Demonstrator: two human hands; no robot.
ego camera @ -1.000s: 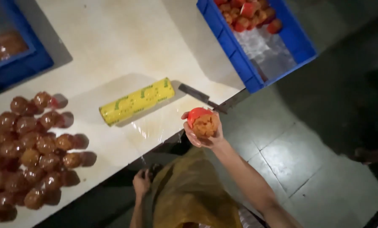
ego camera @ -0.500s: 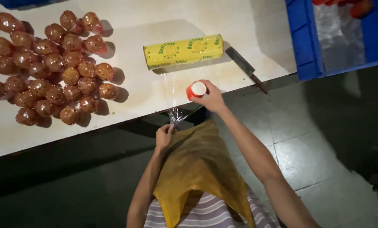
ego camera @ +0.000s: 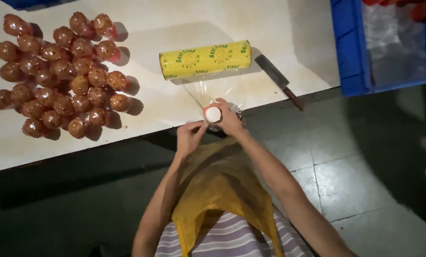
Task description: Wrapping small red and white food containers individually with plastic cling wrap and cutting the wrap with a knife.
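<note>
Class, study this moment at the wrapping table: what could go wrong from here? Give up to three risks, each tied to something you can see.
1. The knife lies with its handle over the table edge, near the right hand; a bump might knock it to the floor.
2. The clear film pulled from the yellow roll looks thin and may tear or bunch around the small item both hands hold.
3. The left hand works at the very edge, so the item could drop.
</note>
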